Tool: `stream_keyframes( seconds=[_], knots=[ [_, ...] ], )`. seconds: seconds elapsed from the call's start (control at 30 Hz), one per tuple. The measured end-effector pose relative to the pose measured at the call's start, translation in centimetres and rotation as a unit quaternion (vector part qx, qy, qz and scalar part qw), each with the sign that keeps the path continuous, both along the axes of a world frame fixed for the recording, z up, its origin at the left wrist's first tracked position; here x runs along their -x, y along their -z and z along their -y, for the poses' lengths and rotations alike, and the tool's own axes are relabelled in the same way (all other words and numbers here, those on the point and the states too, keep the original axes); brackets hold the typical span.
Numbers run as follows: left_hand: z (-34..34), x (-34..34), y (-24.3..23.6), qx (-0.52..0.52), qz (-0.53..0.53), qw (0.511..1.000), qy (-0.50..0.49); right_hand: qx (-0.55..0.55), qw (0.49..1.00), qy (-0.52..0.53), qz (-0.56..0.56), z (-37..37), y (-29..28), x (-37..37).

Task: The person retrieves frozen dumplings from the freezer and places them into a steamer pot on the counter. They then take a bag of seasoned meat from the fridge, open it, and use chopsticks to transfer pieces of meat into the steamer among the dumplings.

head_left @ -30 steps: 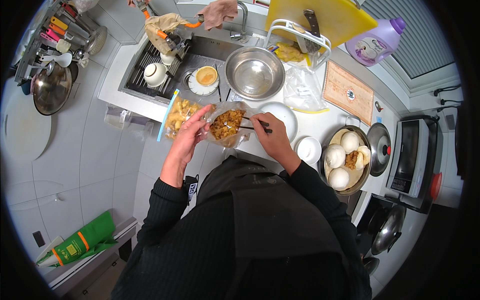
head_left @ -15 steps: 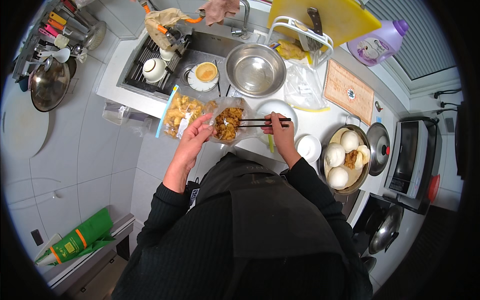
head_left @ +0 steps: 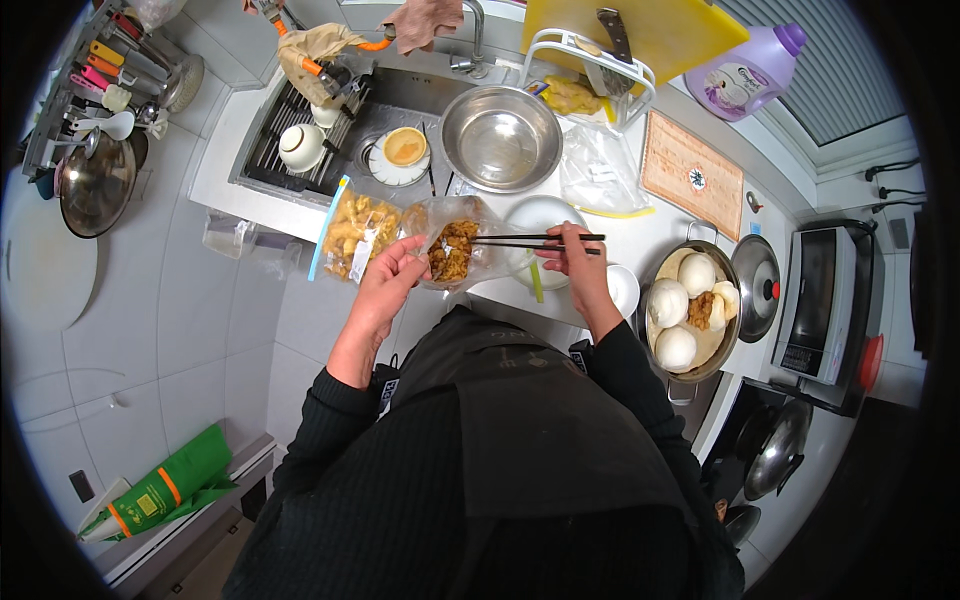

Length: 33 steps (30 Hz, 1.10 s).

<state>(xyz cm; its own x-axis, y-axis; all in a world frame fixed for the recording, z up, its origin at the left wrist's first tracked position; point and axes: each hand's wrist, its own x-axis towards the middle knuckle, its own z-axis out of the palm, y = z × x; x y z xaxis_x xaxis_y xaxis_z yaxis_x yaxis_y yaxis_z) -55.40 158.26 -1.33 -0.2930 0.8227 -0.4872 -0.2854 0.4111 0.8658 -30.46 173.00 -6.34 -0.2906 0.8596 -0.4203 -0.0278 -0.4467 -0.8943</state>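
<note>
My left hand (head_left: 395, 275) pinches the edge of a clear plastic bag (head_left: 483, 215) that holds brown chopped food (head_left: 453, 250). In my right hand (head_left: 578, 262) is a pair of dark chopsticks (head_left: 525, 239), their tips at the food inside the bag's mouth. Left of the bag lies a zip bag of yellow food pieces (head_left: 355, 228) with a blue edge. A white plate (head_left: 545, 212) sits behind the chopsticks, with a light green strip (head_left: 537, 283) by it. To the right, a steamer pan (head_left: 690, 345) holds several white buns and a small heap of brown pieces.
A steel bowl (head_left: 502, 140) stands beside the sink (head_left: 405, 95), which holds cups and a saucer. A knife (head_left: 615, 35) is in the rack (head_left: 640, 75) at the back. A white bowl (head_left: 622, 290) is between my right hand and the pan; a lid (head_left: 757, 290) lies beyond.
My right hand has moved slightly right with the chopsticks, whose far ends now spread wider apart. The view has shifted a little.
</note>
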Motion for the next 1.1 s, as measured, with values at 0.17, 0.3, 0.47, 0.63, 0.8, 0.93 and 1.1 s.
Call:
stream_keyframes(
  seconds=[0.17,0.3,0.47,0.63,0.8,0.93,1.1],
  knots=[
    [-0.1,-0.4,-0.2,-0.005,0.001,1.0,-0.01,-0.024,0.995,-0.098,0.02,0.5,1.3,2.4],
    [0.1,-0.6,-0.3,-0.008,0.003,1.0,-0.011,-0.017,0.997,-0.076,0.01,-0.3,3.6,3.5],
    [0.5,-0.5,-0.3,0.008,-0.003,1.0,-0.024,0.067,0.998,0.004,-0.018,-0.9,5.0,0.9],
    [0.7,-0.5,0.0,0.011,-0.011,1.0,-0.016,0.104,0.993,0.028,-0.038,-0.6,4.8,-0.9],
    [0.5,-0.4,0.1,0.028,-0.018,0.999,-0.009,0.126,0.986,0.045,-0.098,-0.8,4.8,-1.4],
    [0.4,-0.5,0.2,0.02,-0.016,1.0,-0.017,0.136,0.984,0.06,-0.101,-0.7,5.2,-1.1],
    [0.4,-0.4,0.4,0.025,-0.013,1.0,-0.012,0.165,0.977,0.091,-0.098,-0.7,5.9,0.2]
  ],
)
